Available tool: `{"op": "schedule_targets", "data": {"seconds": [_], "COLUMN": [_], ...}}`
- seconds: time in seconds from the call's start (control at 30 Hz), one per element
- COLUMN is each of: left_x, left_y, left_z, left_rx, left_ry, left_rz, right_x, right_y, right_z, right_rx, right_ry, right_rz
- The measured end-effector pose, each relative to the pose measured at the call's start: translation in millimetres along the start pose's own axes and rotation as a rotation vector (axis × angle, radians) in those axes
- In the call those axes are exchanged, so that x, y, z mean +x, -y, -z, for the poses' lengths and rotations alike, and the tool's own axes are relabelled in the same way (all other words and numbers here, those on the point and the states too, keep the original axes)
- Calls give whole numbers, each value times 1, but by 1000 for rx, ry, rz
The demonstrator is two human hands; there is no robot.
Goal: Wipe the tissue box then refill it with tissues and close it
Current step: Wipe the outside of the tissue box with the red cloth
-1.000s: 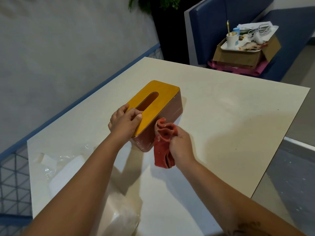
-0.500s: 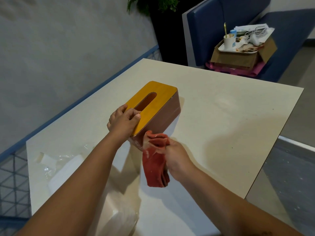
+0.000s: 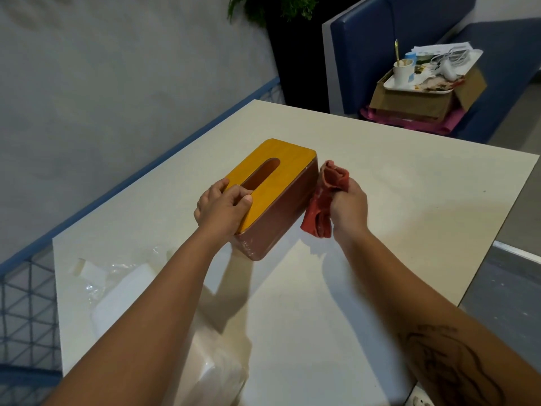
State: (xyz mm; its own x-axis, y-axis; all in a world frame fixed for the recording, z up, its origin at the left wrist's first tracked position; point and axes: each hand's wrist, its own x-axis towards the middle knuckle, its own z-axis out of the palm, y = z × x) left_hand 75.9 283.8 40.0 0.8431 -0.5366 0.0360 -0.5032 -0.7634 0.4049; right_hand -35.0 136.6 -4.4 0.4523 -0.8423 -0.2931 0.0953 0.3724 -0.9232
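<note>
Table, pale top, items listed from its left edge to its right. Near left corner: tissue packs, white, in clear wrap, soft and light, unopened as far as the glare allows one to tell. Left of centre: left hand, fingers curled over the near end of the lid, thumb flat on top, steadying. Centre, lying slantwise with one short end toward the near edge: tissue box, brown walls, rounded corners, flat on the table; lid, yellow, wood-look, with a long slot, seated and closed. Judged rigid and fairly light when empty, with smooth faces likely to slide under a wiping push. Best held from above across the lid's short end, or by both long walls when lifting; the lid probably comes away at its rim. Just beside the box's right wall at its far corner: cloth, red, bunched, limp, its tail hanging toward the table; contact with the wall looks likely but is not certain. Right of that: right hand, fist closed round the cloth. Beyond the far edge, on a blue seat: cardboard box bearing a cluttered tray.
</note>
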Motion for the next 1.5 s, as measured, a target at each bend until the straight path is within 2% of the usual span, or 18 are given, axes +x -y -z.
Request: {"op": "schedule_targets", "data": {"seconds": [0.23,0.5,0.83,0.97,1.03,1.1,1.3,1.37,1.5], "left_x": [1,1,1,0,1,1,2,2,2], "left_y": [2,2,1,0,1,1,2,2,2], "left_z": [-1,0,1,1,1,1,-1,0,2], "left_rx": [3,-11,-7,-21,-28,-25,5,0,2], "left_ry": [-4,0,5,8,2,0,5,8,23], "left_rz": [-5,-2,12,16,20,16,0,1,4], "right_x": [-29,-80,-119,-125,-117,-103,-81,-88,-106], "right_y": [-23,-47,-59,-56,-55,-53,-35,-34,-42], "right_z": [-8,-21,-23,-14,-3,9,13,3,-17], "right_rx": [5,136,239,434,559,574,569,583,580], "right_ry": [59,131,390,453,432,377,262,233,49], "right_rz": [-12,-176,-401,-467,-516,-541,-405,-428,-544]}}
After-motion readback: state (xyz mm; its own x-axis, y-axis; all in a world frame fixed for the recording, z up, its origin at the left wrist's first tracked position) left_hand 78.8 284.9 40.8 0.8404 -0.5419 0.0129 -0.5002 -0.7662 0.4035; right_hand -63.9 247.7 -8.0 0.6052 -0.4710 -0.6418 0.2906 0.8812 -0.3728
